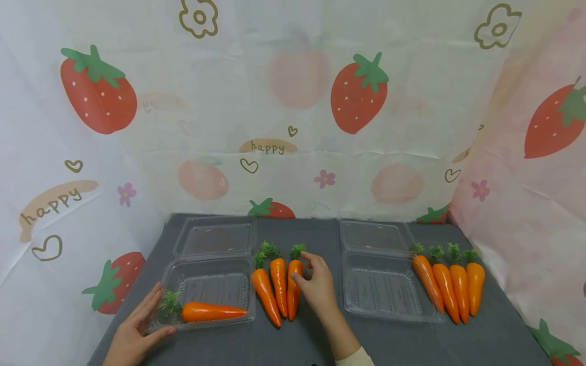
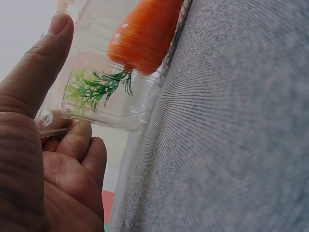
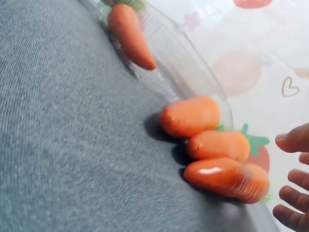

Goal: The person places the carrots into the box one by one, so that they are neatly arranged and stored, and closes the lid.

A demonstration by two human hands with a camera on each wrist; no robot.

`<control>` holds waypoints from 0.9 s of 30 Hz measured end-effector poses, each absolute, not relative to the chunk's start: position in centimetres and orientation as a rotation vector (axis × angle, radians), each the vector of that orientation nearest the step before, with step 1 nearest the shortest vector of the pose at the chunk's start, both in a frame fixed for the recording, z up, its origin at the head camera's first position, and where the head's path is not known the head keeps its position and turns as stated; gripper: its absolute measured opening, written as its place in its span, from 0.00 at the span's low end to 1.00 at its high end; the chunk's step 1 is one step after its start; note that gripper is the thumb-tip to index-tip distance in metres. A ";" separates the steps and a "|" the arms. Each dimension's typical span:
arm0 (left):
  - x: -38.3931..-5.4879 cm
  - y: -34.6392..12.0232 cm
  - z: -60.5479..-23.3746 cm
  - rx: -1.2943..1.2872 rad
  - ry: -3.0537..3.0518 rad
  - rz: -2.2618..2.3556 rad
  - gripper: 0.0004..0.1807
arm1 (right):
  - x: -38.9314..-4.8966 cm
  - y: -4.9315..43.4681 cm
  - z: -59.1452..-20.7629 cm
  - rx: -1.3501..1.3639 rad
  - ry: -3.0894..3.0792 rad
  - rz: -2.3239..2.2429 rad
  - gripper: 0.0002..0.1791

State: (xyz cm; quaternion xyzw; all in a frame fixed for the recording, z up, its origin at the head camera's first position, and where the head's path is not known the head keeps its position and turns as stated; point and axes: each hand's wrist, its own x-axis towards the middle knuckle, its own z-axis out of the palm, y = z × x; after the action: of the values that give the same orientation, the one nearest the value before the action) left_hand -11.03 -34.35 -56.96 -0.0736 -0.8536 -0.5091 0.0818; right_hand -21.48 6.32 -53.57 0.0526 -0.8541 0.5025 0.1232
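My left hand (image 1: 133, 330) rests at the front left corner of an open clear plastic container (image 1: 208, 260), fingers along its side and thumb by the front wall. In the left wrist view, that container's corner (image 2: 111, 120) sits between thumb and fingers. One orange carrot (image 1: 212, 311) with a green top lies inside along the front. My right hand (image 1: 318, 284) is at the rightmost of three carrots lying beside the container; its fingers are spread around this carrot (image 1: 294, 284). The right wrist view has the hand (image 3: 294, 183) holding nothing, a little apart from the carrots (image 3: 227, 176).
On the right stands a second open clear container (image 1: 384, 284), its lid (image 1: 376, 235) laid back. Several carrots (image 1: 458, 287) lie in a row at its right side, the nearest overlapping its edge. The grey tabletop (image 1: 256, 351) is backed by strawberry-printed curtains (image 1: 293, 112).
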 end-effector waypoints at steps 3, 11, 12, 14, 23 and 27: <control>-11.0 -34.4 -57.1 -0.226 -2.549 -1.516 0.52 | -21.7 6.4 -54.1 0.096 -2.521 1.465 0.32; -11.1 -34.5 -57.2 -0.226 -2.552 -1.500 0.51 | -22.1 6.5 -55.3 0.006 -2.591 1.472 0.34; -11.1 -34.5 -57.2 -0.231 -2.551 -1.497 0.51 | -22.1 6.5 -55.5 -0.006 -2.595 1.485 0.35; -11.1 -34.6 -57.1 -0.241 -2.541 -1.504 0.52 | -22.1 6.5 -55.7 -0.020 -2.600 1.507 0.35; -10.9 -34.4 -56.8 -0.287 -2.497 -1.519 0.52 | -22.2 6.4 -56.7 0.020 -2.602 1.486 0.37; -11.0 -34.5 -57.0 -0.293 -2.493 -1.521 0.52 | -22.3 6.2 -57.0 0.029 -2.624 1.449 0.38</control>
State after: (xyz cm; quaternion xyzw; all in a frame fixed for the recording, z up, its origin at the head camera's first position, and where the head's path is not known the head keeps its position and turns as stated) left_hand -11.00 -34.46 -56.95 -0.0994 -0.8449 -0.5153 0.1030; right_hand -22.28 6.23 -56.97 0.0097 -0.8731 0.4822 0.0720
